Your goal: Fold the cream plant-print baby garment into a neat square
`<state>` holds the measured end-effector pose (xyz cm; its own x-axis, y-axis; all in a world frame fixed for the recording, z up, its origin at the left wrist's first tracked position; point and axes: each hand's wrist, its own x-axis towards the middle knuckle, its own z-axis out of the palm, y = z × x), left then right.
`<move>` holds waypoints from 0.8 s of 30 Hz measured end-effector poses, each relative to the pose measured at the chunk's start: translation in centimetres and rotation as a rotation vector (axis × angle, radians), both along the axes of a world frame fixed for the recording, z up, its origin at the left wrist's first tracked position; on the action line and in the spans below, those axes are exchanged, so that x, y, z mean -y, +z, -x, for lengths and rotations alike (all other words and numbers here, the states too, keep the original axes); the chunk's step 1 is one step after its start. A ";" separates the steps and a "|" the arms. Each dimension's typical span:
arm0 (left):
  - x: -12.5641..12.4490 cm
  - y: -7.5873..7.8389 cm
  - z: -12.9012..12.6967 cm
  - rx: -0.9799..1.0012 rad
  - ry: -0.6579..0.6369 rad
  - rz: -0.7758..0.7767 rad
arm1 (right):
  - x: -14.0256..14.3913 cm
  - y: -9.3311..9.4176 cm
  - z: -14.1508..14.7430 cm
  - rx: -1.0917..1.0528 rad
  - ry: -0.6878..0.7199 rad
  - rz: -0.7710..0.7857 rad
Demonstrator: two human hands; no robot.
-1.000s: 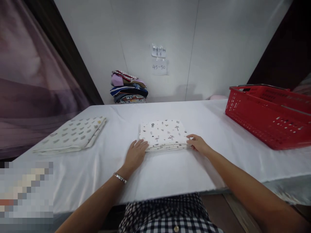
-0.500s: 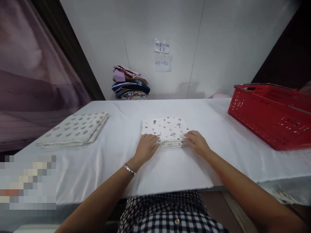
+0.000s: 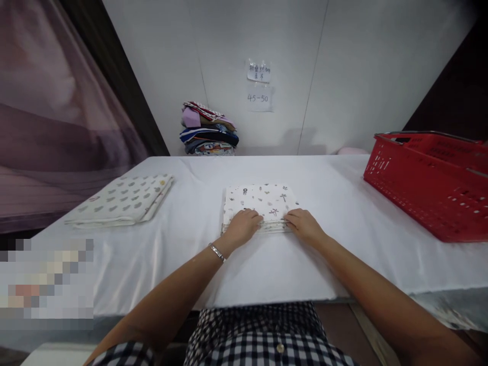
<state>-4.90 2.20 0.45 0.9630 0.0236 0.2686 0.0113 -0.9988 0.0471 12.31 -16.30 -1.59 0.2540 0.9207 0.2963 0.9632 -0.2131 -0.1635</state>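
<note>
A white cloth (image 3: pixel 259 199) printed with small grey and dark motifs lies folded into a thick rectangle in front of me. My left hand (image 3: pixel 246 223) is on its near edge, left of the middle, fingers over the top and thumb at the layered side. At the near right corner, my right hand (image 3: pixel 304 223) pinches the same edge with its fingers on top. Between the two hands the stacked layers of the fold show. How far each thumb reaches under the layers is hidden.
The white-covered table (image 3: pixel 183 264) carries another folded cloth (image 3: pixel 125 199) with grey spots at left and a red plastic basket (image 3: pixel 427 183) at right. A stack of folded fabrics (image 3: pixel 209 129) stands behind the table, near paper signs (image 3: pixel 260 97) on the wall.
My left hand has slid right along the cloth's near edge, and my right hand has come slightly inward. The hands are closer together; the whole view has shifted slightly.
</note>
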 end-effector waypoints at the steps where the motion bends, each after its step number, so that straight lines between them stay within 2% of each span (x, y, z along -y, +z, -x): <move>1: 0.1 0.1 -0.1 -0.013 -0.015 -0.028 | -0.1 0.2 0.0 0.018 0.009 0.028; 7: 0.5 -0.7 -0.9 -0.026 -0.051 -0.145 | -0.5 1.4 0.1 0.144 0.071 0.168; 12: 0.4 -1.2 -1.2 -0.007 0.009 -0.117 | -0.8 1.5 0.0 0.188 0.089 0.223; 17: 0.6 -0.6 -0.7 -0.002 0.059 -0.038 | -0.6 0.9 -0.2 0.210 0.086 0.157; 24: 0.9 -1.0 -0.2 0.011 -0.015 -0.036 | -0.1 -0.3 -0.2 0.175 0.111 0.066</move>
<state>-4.73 1.28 -0.54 0.9601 -0.0006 0.2797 -0.0039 -0.9999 0.0115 12.52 -16.18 -1.87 0.1005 0.9590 0.2650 0.9938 -0.1093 0.0187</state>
